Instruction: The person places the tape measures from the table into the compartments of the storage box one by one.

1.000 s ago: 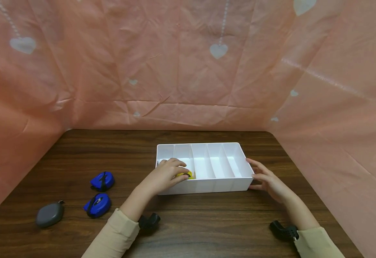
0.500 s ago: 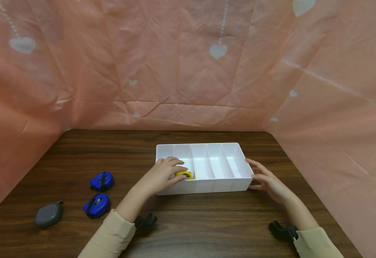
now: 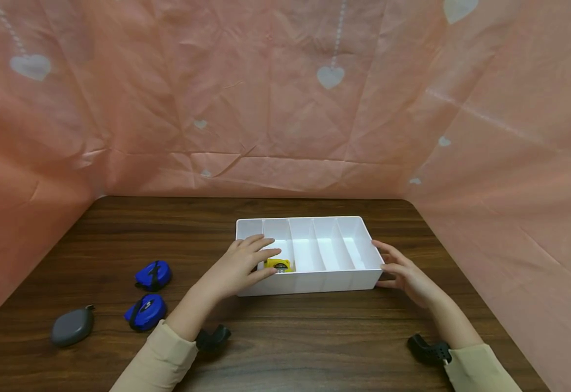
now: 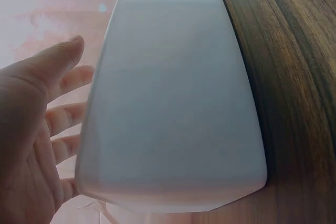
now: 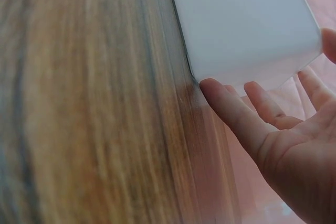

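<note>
A white divided box (image 3: 315, 281) lies lengthwise on the table, its compartments side by side. In the second compartment from the left sits a yellow tape measure (image 3: 279, 265) with a black label. My left hand (image 3: 238, 265) hovers over the box's left end with its fingers spread, nothing between them; it covers most of the leftmost compartment, where a bit of something dark shows. At the opposite end, my right hand (image 3: 408, 275) touches the box's right wall with loosely spread fingers. The right wrist view has those fingertips (image 5: 212, 88) right at the wall's lower corner.
Two blue tape measures (image 3: 153, 275) with black straps lie on the left of the brown wooden table (image 3: 305, 337). Nearer the left edge is a grey rounded case (image 3: 72, 327) with a small tab. Pink cloth (image 3: 275, 109) with white hearts hangs around the table.
My left hand has let go of the yellow tape measure, spread its fingers and drawn back slightly up and left. The tape measure stays in its compartment; my right hand holds its place.
</note>
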A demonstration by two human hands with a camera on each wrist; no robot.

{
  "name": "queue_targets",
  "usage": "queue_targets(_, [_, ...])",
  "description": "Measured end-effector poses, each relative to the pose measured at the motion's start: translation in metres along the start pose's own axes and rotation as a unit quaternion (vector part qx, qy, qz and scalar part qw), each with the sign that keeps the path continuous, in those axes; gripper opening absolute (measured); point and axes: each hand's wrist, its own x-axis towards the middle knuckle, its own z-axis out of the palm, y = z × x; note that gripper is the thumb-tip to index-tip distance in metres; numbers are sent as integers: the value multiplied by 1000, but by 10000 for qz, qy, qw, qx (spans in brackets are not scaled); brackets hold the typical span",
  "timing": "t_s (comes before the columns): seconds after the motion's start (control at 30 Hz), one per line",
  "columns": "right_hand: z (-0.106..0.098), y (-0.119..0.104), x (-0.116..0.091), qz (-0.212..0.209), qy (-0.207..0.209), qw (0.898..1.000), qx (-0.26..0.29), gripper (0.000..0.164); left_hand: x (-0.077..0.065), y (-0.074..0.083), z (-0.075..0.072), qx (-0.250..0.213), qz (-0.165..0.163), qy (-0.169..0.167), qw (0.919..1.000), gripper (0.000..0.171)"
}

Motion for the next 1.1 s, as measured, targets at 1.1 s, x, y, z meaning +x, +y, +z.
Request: queue_targets(1.1, [1,-1,0,-10,-38,10000,-39,58,-20,-4,-24,-93,-494,192,9986,59])
